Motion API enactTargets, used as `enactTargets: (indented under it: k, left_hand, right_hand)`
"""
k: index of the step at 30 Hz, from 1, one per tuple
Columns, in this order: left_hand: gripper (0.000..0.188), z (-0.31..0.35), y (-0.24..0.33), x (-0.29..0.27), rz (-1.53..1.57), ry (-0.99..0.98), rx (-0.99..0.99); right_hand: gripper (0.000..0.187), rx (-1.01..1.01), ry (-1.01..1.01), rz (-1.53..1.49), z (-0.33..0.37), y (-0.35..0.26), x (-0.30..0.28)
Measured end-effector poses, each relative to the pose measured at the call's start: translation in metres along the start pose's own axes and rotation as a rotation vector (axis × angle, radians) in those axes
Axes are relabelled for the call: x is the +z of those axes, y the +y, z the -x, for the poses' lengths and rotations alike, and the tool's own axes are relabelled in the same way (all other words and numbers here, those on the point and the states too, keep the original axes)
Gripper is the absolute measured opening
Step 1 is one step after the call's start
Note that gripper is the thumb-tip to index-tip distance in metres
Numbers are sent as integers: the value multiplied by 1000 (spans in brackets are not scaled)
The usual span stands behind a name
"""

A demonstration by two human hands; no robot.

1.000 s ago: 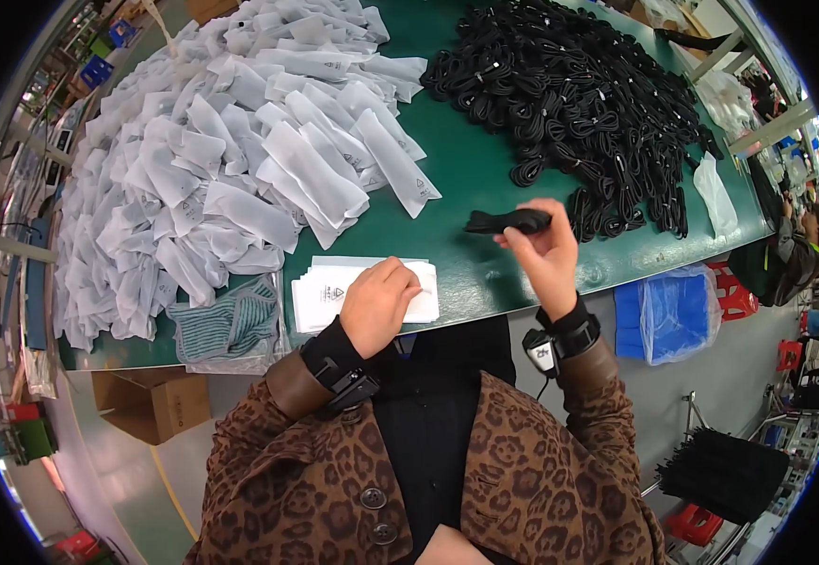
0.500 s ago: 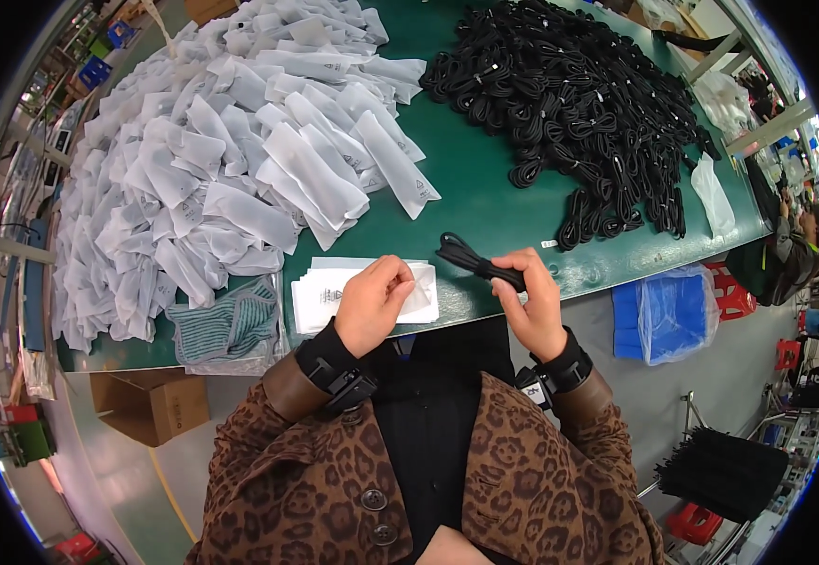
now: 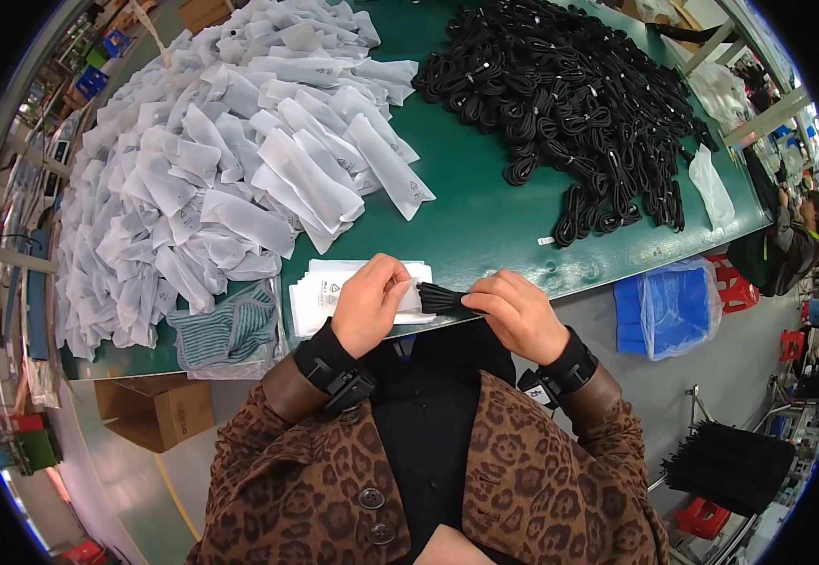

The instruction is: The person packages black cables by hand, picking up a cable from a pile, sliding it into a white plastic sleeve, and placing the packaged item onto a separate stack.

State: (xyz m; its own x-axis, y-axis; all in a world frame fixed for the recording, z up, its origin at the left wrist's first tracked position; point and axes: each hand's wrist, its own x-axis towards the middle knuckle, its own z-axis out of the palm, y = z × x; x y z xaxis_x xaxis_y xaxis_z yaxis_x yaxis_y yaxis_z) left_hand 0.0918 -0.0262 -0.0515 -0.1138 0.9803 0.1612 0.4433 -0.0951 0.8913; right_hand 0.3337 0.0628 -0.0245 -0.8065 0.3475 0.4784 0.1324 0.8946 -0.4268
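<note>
My left hand pinches the mouth edge of a frosted white plastic bag on top of a stack of flat white bags at the table's near edge. In my right hand is a coiled black cable, gripped at its right end. The cable's left end meets the bag's opening; how far inside it reaches is hidden. Farther off, a big pile of frosted bags fills the left of the green table. A heap of coiled black cables covers the far right.
A striped green cloth lies left of the stack. One white plastic bag rests at the table's right end. Beyond the edge stand a blue bin with a clear liner and, at left, a cardboard box. Another person is at far right.
My right hand has brought the coiled cable down and left, from above the table to the bag's mouth. My left hand stays on the bag.
</note>
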Motion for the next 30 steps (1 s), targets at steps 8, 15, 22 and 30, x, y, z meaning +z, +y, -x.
enactTargets:
  k: [8, 15, 22, 30]
  left_hand:
    - [9, -3, 9, -1, -120, -18, 263]
    - [13, -4, 14, -8, -193, -77, 360]
    - [13, -5, 17, -11, -231, -76, 423]
    - [11, -10, 20, -15, 39, -62, 108]
  right_hand:
    - [24, 478, 59, -472, 4, -2, 14]
    - [22, 1073, 32, -1109, 7, 0, 21]
    - [19, 1117, -29, -1234, 2, -4, 17]
    - [26, -13, 39, -220, -10, -8, 13]
